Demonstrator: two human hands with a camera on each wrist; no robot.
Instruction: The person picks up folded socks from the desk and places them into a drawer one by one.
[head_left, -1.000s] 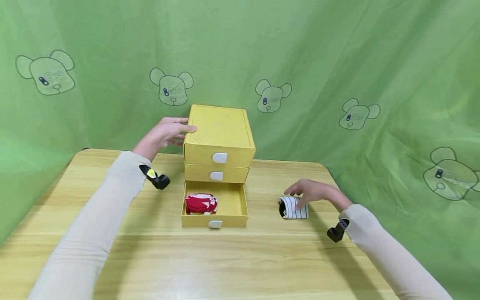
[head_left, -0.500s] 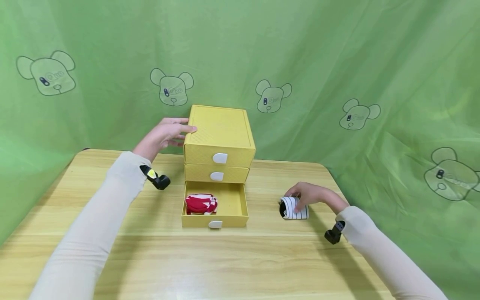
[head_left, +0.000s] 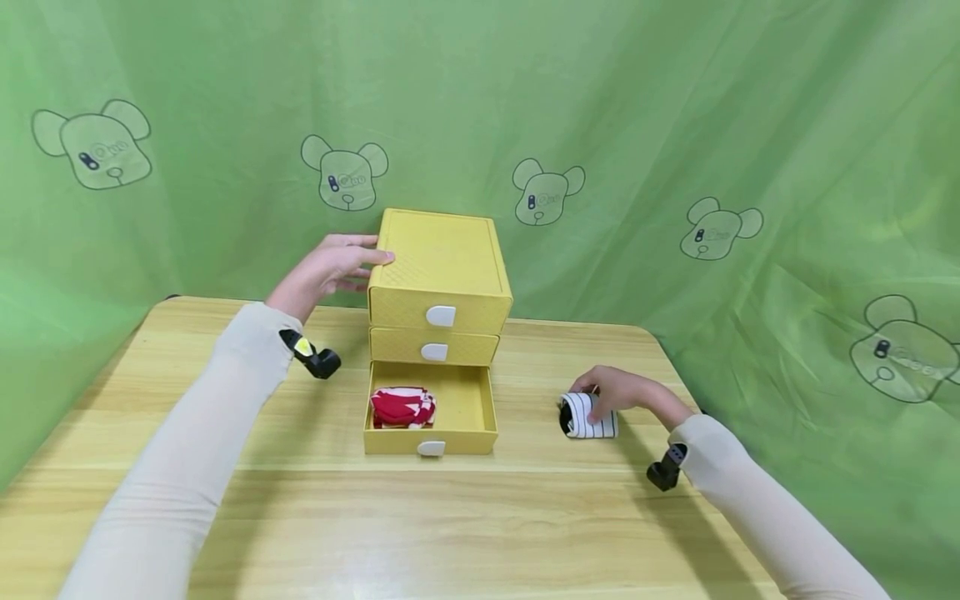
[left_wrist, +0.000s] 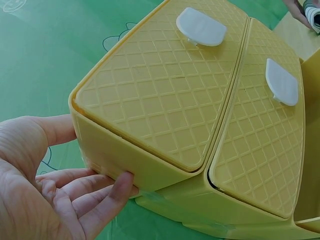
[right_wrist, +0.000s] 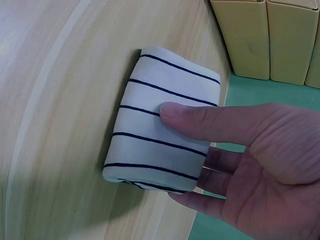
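Note:
Toward the right of the table, a small folded white cloth with dark stripes [head_left: 591,417] lies in my right hand's [head_left: 617,390] grasp. The thumb presses one face while the fingers go behind the other, as the right wrist view of the striped cloth [right_wrist: 165,130] shows. My left hand [head_left: 326,268] rests against the left side of a yellow drawer cabinet [head_left: 442,250], thumb at its top edge and fingers extended along the side. Its bottom drawer [head_left: 465,442] is pulled out, and a folded red and white cloth [head_left: 402,407] lies in its left part.
Two upper drawers with white tabs [head_left: 440,316] are closed above the pulled-out one. Behind the wooden table [head_left: 450,533] hangs a green curtain [head_left: 450,100] printed with bear heads. Each wrist wears a small black camera [head_left: 318,362].
My right hand has lowered slightly onto the striped cloth, its fingers closing around it. My left hand, the cabinet and the drawer stay where they were.

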